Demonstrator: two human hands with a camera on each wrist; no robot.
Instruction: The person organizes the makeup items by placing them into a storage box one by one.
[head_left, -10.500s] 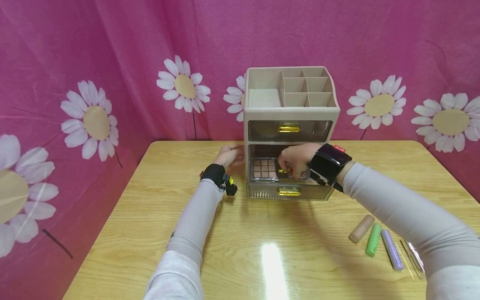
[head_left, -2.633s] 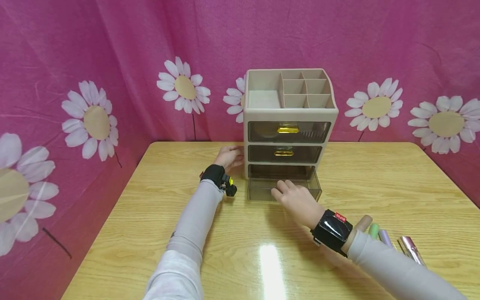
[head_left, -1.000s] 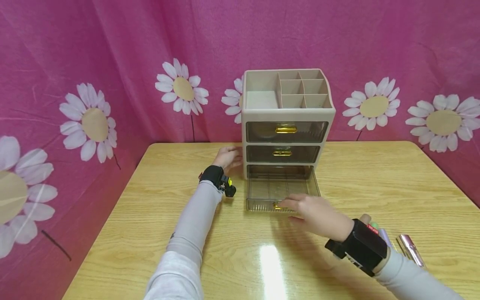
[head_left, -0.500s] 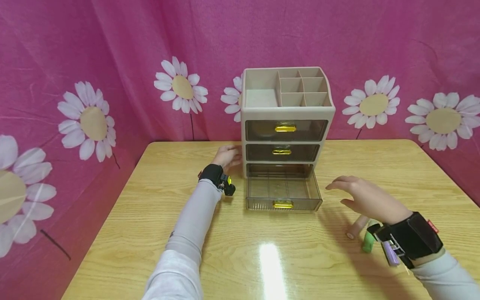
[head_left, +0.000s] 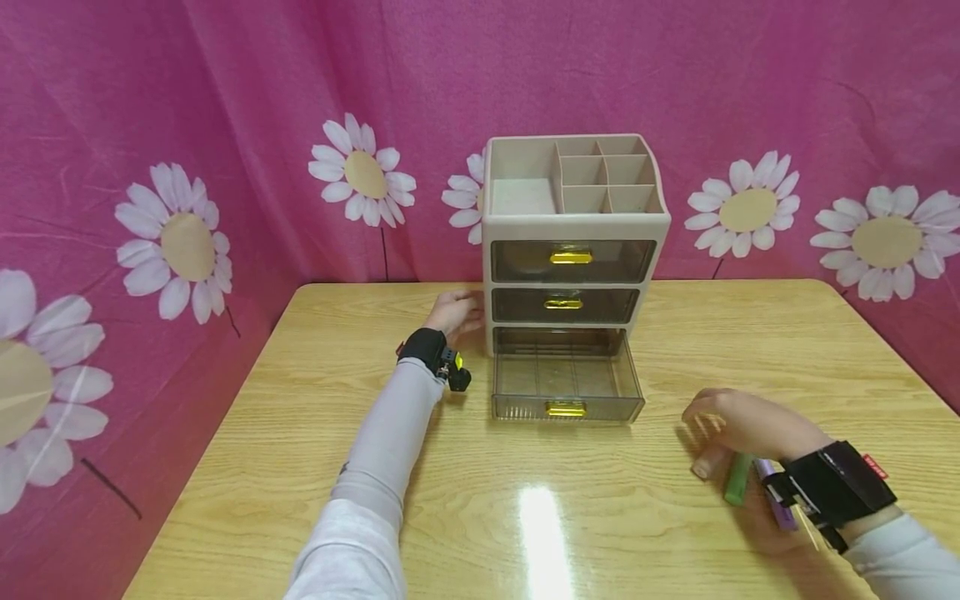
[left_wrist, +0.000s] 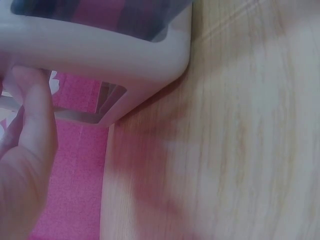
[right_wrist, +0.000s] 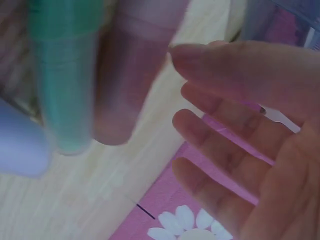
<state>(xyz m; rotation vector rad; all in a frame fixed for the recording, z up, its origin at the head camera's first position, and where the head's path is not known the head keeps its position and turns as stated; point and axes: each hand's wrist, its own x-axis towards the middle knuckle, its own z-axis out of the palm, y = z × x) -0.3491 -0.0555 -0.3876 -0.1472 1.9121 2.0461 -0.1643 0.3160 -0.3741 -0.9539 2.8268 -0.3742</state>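
My right hand [head_left: 738, 421], fingers loose, hovers over the beige tube [head_left: 707, 461]; next, grasp it for the open drawer [head_left: 566, 385] at ten o'clock. My left hand [head_left: 452, 313] steadies the organizer [head_left: 573, 225].

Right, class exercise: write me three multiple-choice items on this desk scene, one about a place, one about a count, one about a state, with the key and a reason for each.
1. Where is the left hand?
A. Against the left side of the organizer
B. Flat on the table's near edge
C. Inside the bottom drawer

2. How many drawers does the organizer have?
A. Two
B. Three
C. Five

3. What state is the bottom drawer in?
A. Pushed shut
B. Lifted out onto the table
C. Pulled open, nothing visible inside

Key: 1 A, the head view shows the hand touching the organizer's left wall. 2 B, three gold handles sit one above another. 3 C, the bottom drawer juts forward over the table while the two above are flush; meanwhile the right hand hovers with straight fingers over the beige tube, green tube and purple tube.
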